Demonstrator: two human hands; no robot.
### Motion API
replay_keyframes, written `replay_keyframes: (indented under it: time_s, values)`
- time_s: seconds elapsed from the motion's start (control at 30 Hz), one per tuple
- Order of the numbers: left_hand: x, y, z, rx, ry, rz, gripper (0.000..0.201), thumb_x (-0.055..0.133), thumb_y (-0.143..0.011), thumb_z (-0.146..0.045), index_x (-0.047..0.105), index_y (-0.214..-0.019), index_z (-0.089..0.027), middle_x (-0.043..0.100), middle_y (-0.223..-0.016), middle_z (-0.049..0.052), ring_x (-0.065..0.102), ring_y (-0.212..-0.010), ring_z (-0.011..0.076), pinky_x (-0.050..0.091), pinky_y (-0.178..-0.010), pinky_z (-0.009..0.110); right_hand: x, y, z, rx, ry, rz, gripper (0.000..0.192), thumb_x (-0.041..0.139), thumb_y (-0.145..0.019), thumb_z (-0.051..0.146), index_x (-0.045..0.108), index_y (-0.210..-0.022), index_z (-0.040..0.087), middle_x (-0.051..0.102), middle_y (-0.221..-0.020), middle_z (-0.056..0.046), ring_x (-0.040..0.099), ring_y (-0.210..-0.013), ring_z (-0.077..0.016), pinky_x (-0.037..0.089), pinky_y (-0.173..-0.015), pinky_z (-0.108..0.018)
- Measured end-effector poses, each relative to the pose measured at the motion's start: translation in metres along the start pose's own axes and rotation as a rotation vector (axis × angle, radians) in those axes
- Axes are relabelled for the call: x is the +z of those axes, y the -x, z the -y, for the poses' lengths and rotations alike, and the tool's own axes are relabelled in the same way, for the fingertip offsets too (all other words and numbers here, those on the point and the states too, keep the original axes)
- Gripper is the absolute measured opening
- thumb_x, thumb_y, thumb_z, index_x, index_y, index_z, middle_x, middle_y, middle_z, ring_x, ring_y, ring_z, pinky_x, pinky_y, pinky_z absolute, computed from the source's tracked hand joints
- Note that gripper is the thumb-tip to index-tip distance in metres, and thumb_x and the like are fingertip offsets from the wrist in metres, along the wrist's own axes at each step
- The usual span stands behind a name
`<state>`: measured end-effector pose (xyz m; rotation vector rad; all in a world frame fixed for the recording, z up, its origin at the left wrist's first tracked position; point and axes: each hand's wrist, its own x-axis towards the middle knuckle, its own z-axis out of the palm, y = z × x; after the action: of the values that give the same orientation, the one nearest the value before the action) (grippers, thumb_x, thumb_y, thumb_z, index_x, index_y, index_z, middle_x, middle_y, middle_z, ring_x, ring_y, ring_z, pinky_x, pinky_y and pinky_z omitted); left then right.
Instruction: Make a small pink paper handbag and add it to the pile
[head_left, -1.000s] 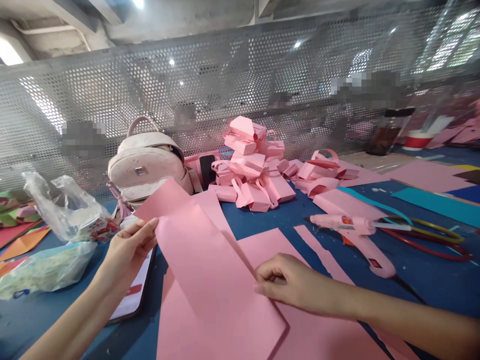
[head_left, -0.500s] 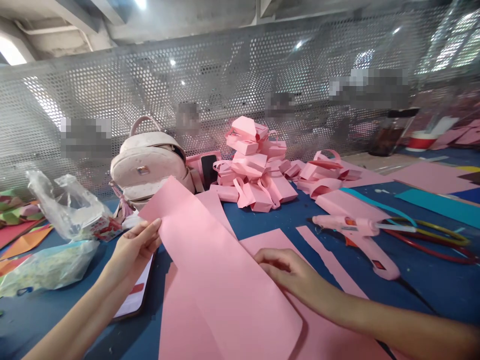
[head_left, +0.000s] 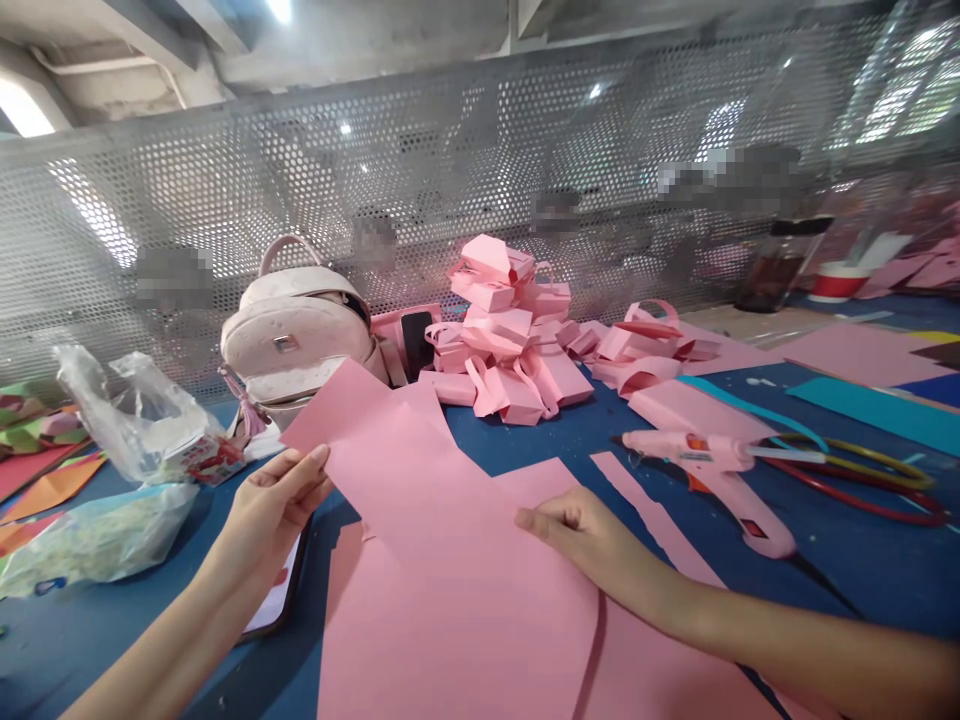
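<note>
A wide sheet of pink paper (head_left: 457, 560) stretches between my two hands above the table. My left hand (head_left: 281, 495) pinches its left edge, thumb on top and fingers curled beneath. On the opposite edge, my right hand (head_left: 581, 535) is closed with the thumb over the paper. Other pink sheets (head_left: 652, 660) lie under the held one, and a narrow torn-edged pink strip (head_left: 637, 510) rests to the right. A phone with a lit screen (head_left: 277, 595) is partly hidden behind my left wrist.
A pink glue gun (head_left: 720, 470) lies at right with its cord. Pink paper boxes (head_left: 502, 330) are heaped at the back beside a pale backpack (head_left: 300, 330). Plastic bags (head_left: 112, 530) sit at left. A perforated metal screen (head_left: 450, 150) stands behind the blue table (head_left: 517, 445).
The held paper has tilted, its right side flattening and its curl opening out. My right hand's thumb now lies over the paper's edge. My left hand has barely moved.
</note>
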<state>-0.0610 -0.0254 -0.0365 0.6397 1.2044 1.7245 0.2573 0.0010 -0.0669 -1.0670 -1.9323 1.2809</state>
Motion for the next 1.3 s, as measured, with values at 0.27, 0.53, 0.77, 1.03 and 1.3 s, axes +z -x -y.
replay_keyframes:
  time_s: [0.27, 0.53, 0.77, 1.03, 1.3]
  values:
    - [-0.001, -0.006, -0.009, 0.046, 0.031, -0.023, 0.025, 0.091, -0.055, -0.008, 0.068, -0.062, -0.014, 0.070, -0.063, -0.004, 0.070, -0.059, 0.0091, 0.064, -0.067, 0.015, 0.000, 0.001, -0.001, 0.074, -0.040, -0.006, 0.062, 0.049, -0.085, 0.077, 0.027, -0.060, 0.024, 0.026, -0.053, 0.008, 0.036, -0.040, -0.0092, 0.022, -0.041, -0.024]
    - [-0.004, -0.010, -0.016, 0.091, 0.046, -0.028, 0.022, 0.087, -0.062, -0.005, 0.066, -0.060, -0.014, 0.069, -0.060, -0.004, 0.069, -0.057, 0.0085, 0.063, -0.066, 0.014, -0.002, -0.001, -0.002, 0.029, -0.144, -0.034, 0.062, 0.057, -0.082, 0.075, 0.041, -0.054, 0.022, 0.048, -0.051, 0.003, 0.052, -0.044, -0.0125, 0.040, -0.048, -0.026]
    - [-0.008, -0.016, -0.017, 0.105, 0.065, -0.053, 0.019, 0.082, -0.068, -0.001, 0.068, -0.067, -0.013, 0.072, -0.065, -0.003, 0.071, -0.059, 0.0090, 0.062, -0.065, 0.013, -0.002, 0.001, -0.003, 0.009, -0.083, -0.035, 0.062, 0.055, -0.088, 0.068, 0.039, -0.049, 0.023, 0.044, -0.042, 0.004, 0.041, -0.041, -0.0111, 0.033, -0.047, -0.026]
    - [0.009, 0.005, -0.020, 0.083, 0.085, 0.008, 0.024, 0.083, -0.069, -0.003, 0.064, -0.064, -0.016, 0.073, -0.066, -0.004, 0.071, -0.058, 0.0082, 0.061, -0.064, 0.012, -0.010, -0.006, 0.019, -0.135, -0.025, -0.050, 0.058, 0.057, -0.089, 0.062, 0.033, -0.055, 0.022, 0.025, -0.062, 0.006, 0.025, -0.062, -0.0122, 0.025, -0.058, -0.028]
    - [0.025, 0.049, -0.011, -0.069, -0.038, 0.189, 0.034, 0.097, -0.056, -0.030, 0.067, -0.059, -0.015, 0.067, -0.061, -0.002, 0.069, -0.059, 0.0100, 0.062, -0.071, 0.017, -0.028, 0.000, 0.036, -0.122, 0.084, -0.080, 0.052, 0.053, -0.089, 0.064, 0.062, -0.069, 0.017, 0.052, -0.064, 0.002, 0.044, -0.061, -0.0140, 0.033, -0.056, -0.026]
